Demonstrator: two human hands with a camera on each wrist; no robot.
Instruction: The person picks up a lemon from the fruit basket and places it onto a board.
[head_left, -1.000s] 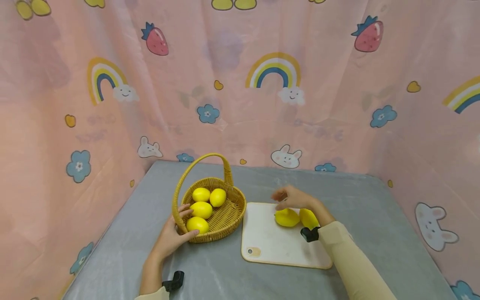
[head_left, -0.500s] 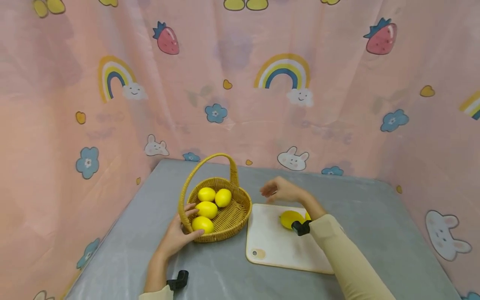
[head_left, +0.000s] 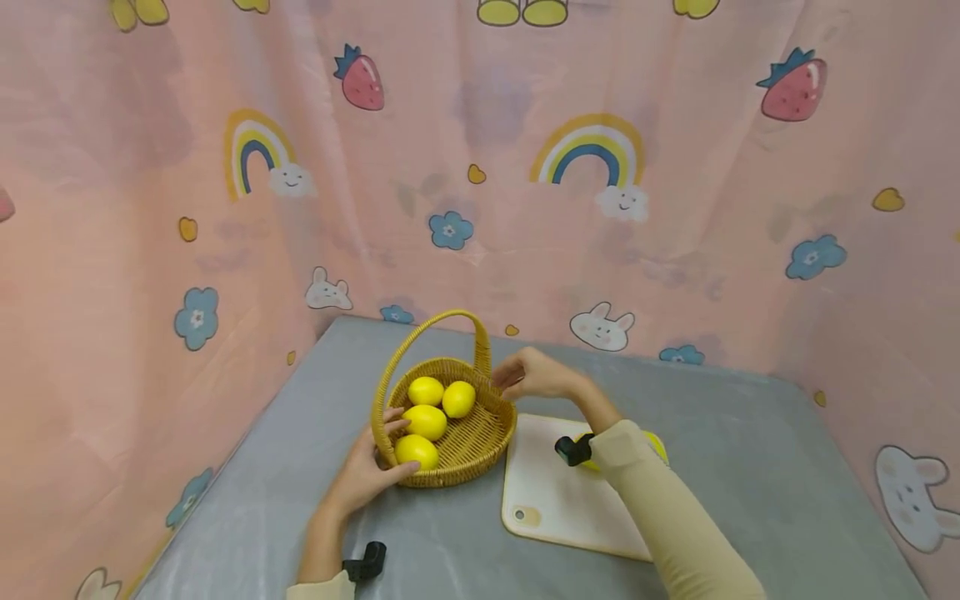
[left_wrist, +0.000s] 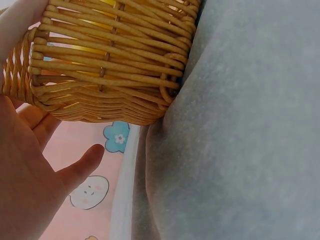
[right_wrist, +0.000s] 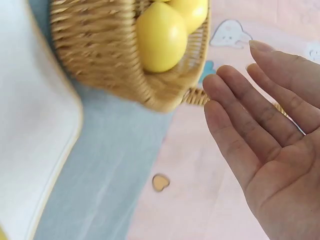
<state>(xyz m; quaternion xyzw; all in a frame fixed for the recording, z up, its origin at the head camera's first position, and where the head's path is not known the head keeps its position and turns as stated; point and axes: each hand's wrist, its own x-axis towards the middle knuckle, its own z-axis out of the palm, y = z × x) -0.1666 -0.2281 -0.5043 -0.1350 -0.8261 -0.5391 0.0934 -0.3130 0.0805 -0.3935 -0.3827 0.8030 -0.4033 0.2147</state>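
Observation:
A wicker basket (head_left: 459, 476) with a tall arched handle stands on the table, and several yellow lemons (head_left: 426, 422) lie along its left side. My left hand (head_left: 360, 479) grips the basket's left rim by the foot of the handle, thumb over the front edge. In the left wrist view, part of the palm shows beside the woven wall (left_wrist: 110, 65). At the basket's right rim hovers my right hand (head_left: 540, 374), holding nothing. Its fingers are loosely bent in the right wrist view, near the lemon (right_wrist: 161, 37) but apart from it.
A white cutting board (head_left: 547, 483) lies right of the basket. On it, yellow lemons (head_left: 659, 447) show partly behind the right sleeve (head_left: 660, 508). A pink printed curtain (head_left: 480, 275) rises behind the grey-covered table (head_left: 442, 542).
My right hand has moved left from above the lemons on the cutting board to the basket's right rim. The left hand keeps its grip on the basket. The head view has shifted slightly.

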